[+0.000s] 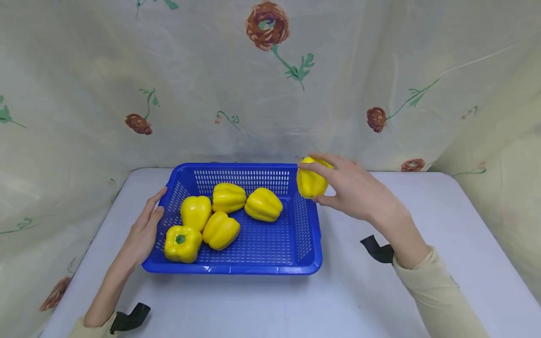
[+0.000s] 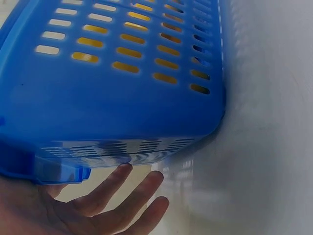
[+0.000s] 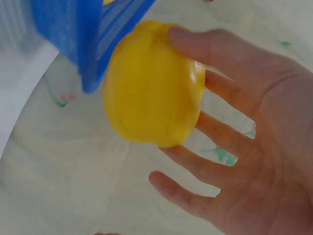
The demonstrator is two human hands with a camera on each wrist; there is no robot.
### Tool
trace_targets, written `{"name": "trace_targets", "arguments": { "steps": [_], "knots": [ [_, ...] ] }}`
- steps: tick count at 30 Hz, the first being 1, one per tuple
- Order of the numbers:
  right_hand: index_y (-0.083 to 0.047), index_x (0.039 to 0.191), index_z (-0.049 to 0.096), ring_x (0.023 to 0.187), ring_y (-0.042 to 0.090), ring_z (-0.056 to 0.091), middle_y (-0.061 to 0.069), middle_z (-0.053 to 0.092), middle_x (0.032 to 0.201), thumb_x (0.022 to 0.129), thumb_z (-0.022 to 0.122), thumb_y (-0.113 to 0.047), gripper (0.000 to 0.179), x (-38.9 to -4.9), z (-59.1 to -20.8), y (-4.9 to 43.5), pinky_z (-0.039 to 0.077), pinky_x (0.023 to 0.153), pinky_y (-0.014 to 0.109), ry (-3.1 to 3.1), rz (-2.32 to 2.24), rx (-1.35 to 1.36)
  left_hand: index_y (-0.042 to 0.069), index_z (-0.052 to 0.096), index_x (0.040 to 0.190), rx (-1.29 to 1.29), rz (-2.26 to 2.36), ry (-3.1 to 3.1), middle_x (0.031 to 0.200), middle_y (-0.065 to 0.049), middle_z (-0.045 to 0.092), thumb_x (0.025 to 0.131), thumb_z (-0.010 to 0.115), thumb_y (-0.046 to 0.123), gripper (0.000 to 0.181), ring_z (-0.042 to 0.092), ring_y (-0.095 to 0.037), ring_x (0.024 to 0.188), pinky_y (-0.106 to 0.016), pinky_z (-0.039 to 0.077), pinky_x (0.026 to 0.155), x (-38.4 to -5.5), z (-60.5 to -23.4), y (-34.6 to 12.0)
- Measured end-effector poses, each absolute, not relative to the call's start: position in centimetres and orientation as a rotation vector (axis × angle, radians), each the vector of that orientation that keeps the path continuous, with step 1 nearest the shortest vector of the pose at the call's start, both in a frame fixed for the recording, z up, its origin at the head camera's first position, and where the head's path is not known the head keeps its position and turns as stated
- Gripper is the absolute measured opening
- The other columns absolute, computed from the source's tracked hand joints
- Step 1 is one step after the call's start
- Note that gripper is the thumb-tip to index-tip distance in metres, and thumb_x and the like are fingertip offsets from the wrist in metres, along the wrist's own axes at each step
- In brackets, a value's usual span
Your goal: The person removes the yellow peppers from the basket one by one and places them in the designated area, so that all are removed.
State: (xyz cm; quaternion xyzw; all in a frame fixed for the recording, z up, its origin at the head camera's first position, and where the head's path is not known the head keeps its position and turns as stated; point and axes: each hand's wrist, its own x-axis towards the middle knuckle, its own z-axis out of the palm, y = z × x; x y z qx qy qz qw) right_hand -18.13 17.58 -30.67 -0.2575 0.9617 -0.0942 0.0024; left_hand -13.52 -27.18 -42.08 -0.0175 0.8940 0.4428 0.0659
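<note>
My right hand (image 1: 355, 188) pinches a yellow bell pepper (image 1: 310, 180) at the back right corner of a blue plastic basket (image 1: 262, 270). Seen from the right wrist, the thumb presses one side of that pepper (image 3: 151, 88), the fingers reach behind it, and the little finger stands free. My left hand (image 1: 143, 230) rests against the basket's left rim. In the left wrist view its fingers (image 2: 134, 198) stretch fairly straight near the basket's corner; the rim hides part of the thumb. Several more yellow bell peppers (image 1: 228, 197) lie inside, mostly toward the left.
The basket stands on a white-covered table (image 1: 262, 305). A flower-printed curtain (image 1: 321, 108) hangs behind the table and along its sides. Black straps (image 1: 376, 249) show near both wrists.
</note>
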Motion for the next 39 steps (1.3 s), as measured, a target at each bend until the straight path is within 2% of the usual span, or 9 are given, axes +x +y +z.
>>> {"name": "trace_targets", "arguments": {
  "steps": [6, 11, 18, 23, 30, 39],
  "knots": [
    [-0.021, 0.159, 0.055, 0.154, 0.048, 0.041, 0.016, 0.040, 0.173, 0.094, 0.085, -0.019, 0.072, -19.4, -31.4, 18.8, 0.033, 0.124, 0.076, 3.051, -0.292, -0.721, 0.032, 0.010, 0.175, -0.062, 1.250, 2.758, 0.178, -0.025, 0.022, 0.119, 0.019, 0.042, 0.058, 0.028, -0.063, 0.157, -0.087, 0.028, 0.117, -13.5, -42.1, -27.1],
    [-0.017, 0.160, 0.053, 0.153, 0.049, 0.042, 0.020, 0.043, 0.170, 0.093, 0.086, -0.017, 0.074, -20.5, -32.5, 19.4, 0.036, 0.123, 0.076, 3.066, -0.311, -0.673, 0.029, 0.011, 0.175, -0.059, 1.238, 2.772, 0.177, -0.027, 0.023, 0.119, 0.019, 0.039, 0.058, 0.030, -0.063, 0.157, -0.086, 0.029, 0.118, -13.5, -42.2, -27.1],
    [-0.006, 0.163, 0.046, 0.152, 0.051, 0.041, 0.025, 0.042, 0.169, 0.094, 0.083, -0.011, 0.078, -22.4, -34.8, 19.8, 0.042, 0.125, 0.066, 3.039, -0.386, -0.613, 0.026, 0.012, 0.176, -0.050, 1.238, 2.784, 0.176, -0.030, 0.025, 0.120, 0.020, 0.037, 0.058, 0.033, -0.063, 0.155, -0.085, 0.031, 0.117, -13.3, -42.2, -27.0],
    [-0.008, 0.161, 0.048, 0.152, 0.049, 0.041, 0.023, 0.044, 0.168, 0.093, 0.084, -0.009, 0.077, -23.5, -36.8, 19.9, 0.042, 0.125, 0.066, 3.020, -0.408, -0.579, 0.025, 0.013, 0.175, -0.045, 1.252, 2.791, 0.174, -0.031, 0.027, 0.120, 0.021, 0.036, 0.058, 0.038, -0.064, 0.152, -0.085, 0.034, 0.115, -13.4, -42.3, -27.1],
    [-0.009, 0.161, 0.048, 0.153, 0.050, 0.040, 0.021, 0.045, 0.169, 0.094, 0.084, -0.012, 0.076, -24.7, -39.0, 20.3, 0.031, 0.126, 0.075, 2.953, -0.428, -0.592, 0.025, 0.013, 0.176, -0.042, 1.273, 2.785, 0.173, -0.033, 0.030, 0.120, 0.021, 0.036, 0.057, 0.043, -0.063, 0.148, -0.084, 0.037, 0.113, -13.3, -42.4, -26.9],
    [-0.011, 0.162, 0.048, 0.156, 0.050, 0.036, 0.021, 0.042, 0.171, 0.094, 0.084, -0.013, 0.076, -25.4, -40.9, 20.6, 0.030, 0.126, 0.077, 2.913, -0.460, -0.567, 0.027, 0.013, 0.175, -0.040, 1.293, 2.791, 0.172, -0.033, 0.033, 0.119, 0.022, 0.038, 0.058, 0.052, -0.059, 0.141, -0.084, 0.040, 0.113, -13.3, -42.1, -26.8]
  ]
}}
